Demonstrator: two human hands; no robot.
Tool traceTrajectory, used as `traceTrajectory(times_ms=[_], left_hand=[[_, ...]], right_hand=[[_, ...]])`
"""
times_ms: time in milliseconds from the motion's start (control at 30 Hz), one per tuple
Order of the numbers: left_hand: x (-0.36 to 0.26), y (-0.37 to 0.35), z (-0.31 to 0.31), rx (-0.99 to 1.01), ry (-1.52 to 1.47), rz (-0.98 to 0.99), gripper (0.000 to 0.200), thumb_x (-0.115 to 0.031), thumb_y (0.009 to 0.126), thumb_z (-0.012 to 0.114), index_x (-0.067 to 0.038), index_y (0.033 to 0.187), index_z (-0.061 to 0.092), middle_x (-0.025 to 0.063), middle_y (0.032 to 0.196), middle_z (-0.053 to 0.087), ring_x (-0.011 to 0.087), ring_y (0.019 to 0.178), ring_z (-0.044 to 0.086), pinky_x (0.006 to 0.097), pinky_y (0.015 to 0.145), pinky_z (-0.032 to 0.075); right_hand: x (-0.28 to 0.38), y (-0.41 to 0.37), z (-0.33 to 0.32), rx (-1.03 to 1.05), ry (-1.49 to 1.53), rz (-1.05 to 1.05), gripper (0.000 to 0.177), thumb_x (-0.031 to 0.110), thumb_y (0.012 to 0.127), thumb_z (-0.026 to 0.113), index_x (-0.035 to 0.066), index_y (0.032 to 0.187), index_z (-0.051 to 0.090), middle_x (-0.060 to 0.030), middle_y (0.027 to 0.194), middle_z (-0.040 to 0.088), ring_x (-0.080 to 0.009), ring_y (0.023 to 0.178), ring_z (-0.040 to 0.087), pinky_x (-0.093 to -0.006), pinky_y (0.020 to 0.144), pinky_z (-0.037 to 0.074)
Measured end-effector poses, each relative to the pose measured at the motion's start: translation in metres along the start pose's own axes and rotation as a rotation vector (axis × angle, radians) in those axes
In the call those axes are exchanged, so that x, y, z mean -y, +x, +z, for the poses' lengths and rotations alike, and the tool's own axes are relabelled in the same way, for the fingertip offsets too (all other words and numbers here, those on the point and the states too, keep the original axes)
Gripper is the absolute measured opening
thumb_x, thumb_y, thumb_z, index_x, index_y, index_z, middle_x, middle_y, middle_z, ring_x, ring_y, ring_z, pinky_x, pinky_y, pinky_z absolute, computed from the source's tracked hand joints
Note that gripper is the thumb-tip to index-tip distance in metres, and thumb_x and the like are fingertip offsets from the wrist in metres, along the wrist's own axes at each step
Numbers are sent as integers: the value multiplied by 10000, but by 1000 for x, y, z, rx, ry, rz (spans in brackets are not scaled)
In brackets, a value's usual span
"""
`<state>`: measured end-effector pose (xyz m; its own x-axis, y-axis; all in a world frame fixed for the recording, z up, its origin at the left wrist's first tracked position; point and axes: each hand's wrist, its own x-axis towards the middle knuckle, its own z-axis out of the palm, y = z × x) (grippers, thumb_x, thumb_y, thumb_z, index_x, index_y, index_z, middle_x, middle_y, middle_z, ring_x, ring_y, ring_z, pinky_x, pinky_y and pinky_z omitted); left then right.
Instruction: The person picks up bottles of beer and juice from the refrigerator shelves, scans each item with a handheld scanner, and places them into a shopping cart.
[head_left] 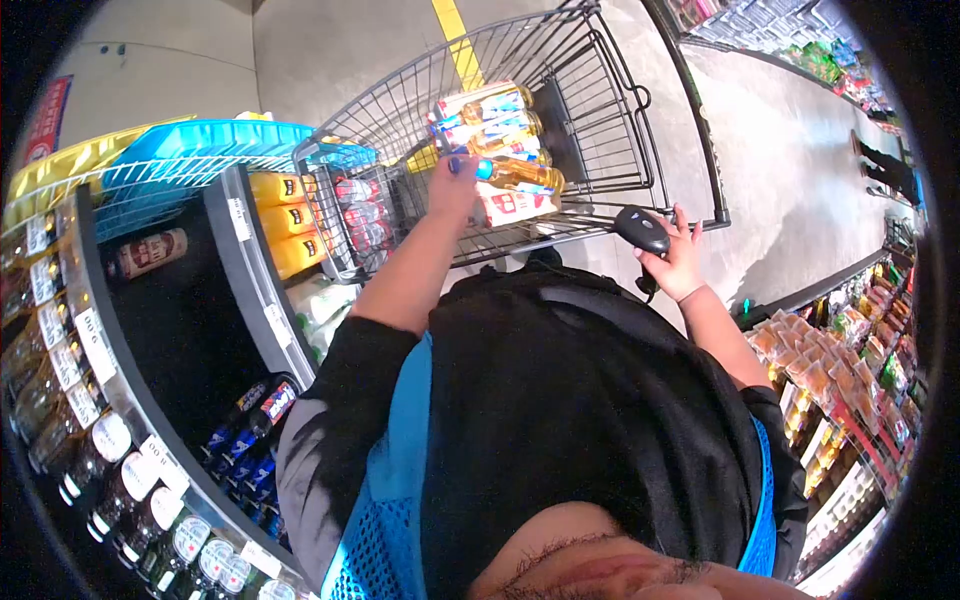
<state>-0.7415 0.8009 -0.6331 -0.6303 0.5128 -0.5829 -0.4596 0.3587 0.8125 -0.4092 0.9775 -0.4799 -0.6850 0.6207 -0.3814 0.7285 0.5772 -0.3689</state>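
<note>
My left hand (455, 188) reaches into a wire shopping cart (400, 85). Its fingers are closed at the capped end of an amber bottle (525, 176) with a blue cap. More amber bottles (490, 105) with blue, white and red labels lie beside it, on a white and red carton (518, 205). In my right hand (680, 262) is a black handheld device (642, 230), which looks like a barcode scanner. That hand is at the cart's near right corner, some fingers stretched out. Its grip is partly hidden.
At left, shelves hold dark bottles (190, 535), blue cans (245, 465) and yellow bottles (290, 225). Red-and-white packs (362, 215) are beside the cart's left end. Packaged goods (810, 360) fill the right shelves. Another person (885, 165) stands far right in the aisle.
</note>
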Motion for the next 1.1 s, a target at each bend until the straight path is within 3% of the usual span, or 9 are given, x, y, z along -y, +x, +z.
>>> traceTrajectory(times_ms=[67, 133, 200, 367, 633, 900, 967, 1067, 1100], left_hand=[[-61, -41, -14, 40, 97, 107, 242, -186, 950, 611, -61, 1133, 513, 14, 960, 603, 114, 801, 562, 233, 663, 478], [-108, -78, -30, 19, 24, 374, 235, -165, 955, 599, -57, 1145, 512, 26, 949, 595, 123, 851, 556, 260, 742, 471], [-129, -87, -54, 100, -199, 512, 318, -177, 941, 609, -33, 1202, 497, 43, 928, 581, 143, 884, 554, 290, 812, 462], [-198, -155, -98, 194, -709, 655, 471, -100, 909, 568, 38, 1330, 409, 120, 921, 614, 226, 885, 616, 364, 856, 496], [-213, -251, -149, -70, -634, 668, 750, -220, 741, 709, 50, 1359, 380, 124, 890, 628, 236, 863, 638, 310, 822, 510], [-179, -304, -196, -536, 128, 972, 296, -72, 811, 627, 54, 1077, 591, 109, 873, 691, 170, 765, 663, 262, 727, 520], [-185, -308, -221, -616, 566, 1326, 161, 5, 774, 589, 22, 920, 653, 97, 813, 691, 164, 710, 662, 255, 691, 527], [-196, -326, -222, -786, 93, 831, 82, 44, 757, 593, -13, 790, 642, 93, 719, 665, 170, 684, 663, 269, 668, 533], [-186, -319, -238, -900, 173, 908, 76, 37, 774, 619, -15, 828, 610, 96, 733, 662, 173, 685, 662, 270, 676, 535]], right_hand=[[-7, -2, -9, -25, 175, -23, 458, 334, 799, 679, 150, 1214, 622, -66, 1252, 608, -368, 1349, 366, -584, 1141, -11], [0, -3, -28, 127, 545, -8, 393, 244, 829, 680, 85, 1180, 605, -56, 1107, 650, -255, 1161, 539, -500, 1126, 215], [34, -7, -47, 158, 882, -72, 280, 63, 859, 639, 2, 1129, 594, -1, 983, 629, -82, 902, 552, -265, 798, 478], [130, 3, -94, 510, 870, -171, 245, 35, 830, 629, 14, 1074, 628, 7, 924, 635, -67, 828, 554, -256, 737, 479], [236, 20, -71, 799, 695, -493, 244, 49, 838, 631, 5, 1078, 630, 27, 928, 639, -60, 844, 539, -248, 794, 466], [232, 18, -64, 689, 664, -451, 275, 105, 849, 643, 12, 1106, 618, 24, 963, 636, -81, 845, 546, -251, 774, 459], [215, 21, -60, 699, 642, -337, 268, 93, 869, 635, 12, 1125, 620, 15, 1012, 647, -89, 908, 567, -262, 837, 462], [199, 14, -54, 583, 673, -422, 262, 82, 876, 633, 15, 1129, 623, 11, 1027, 651, -91, 927, 566, -264, 852, 453], [193, 13, -53, 581, 674, -416, 261, 86, 881, 637, 17, 1132, 625, 11, 1029, 652, -91, 931, 561, -262, 854, 445]])
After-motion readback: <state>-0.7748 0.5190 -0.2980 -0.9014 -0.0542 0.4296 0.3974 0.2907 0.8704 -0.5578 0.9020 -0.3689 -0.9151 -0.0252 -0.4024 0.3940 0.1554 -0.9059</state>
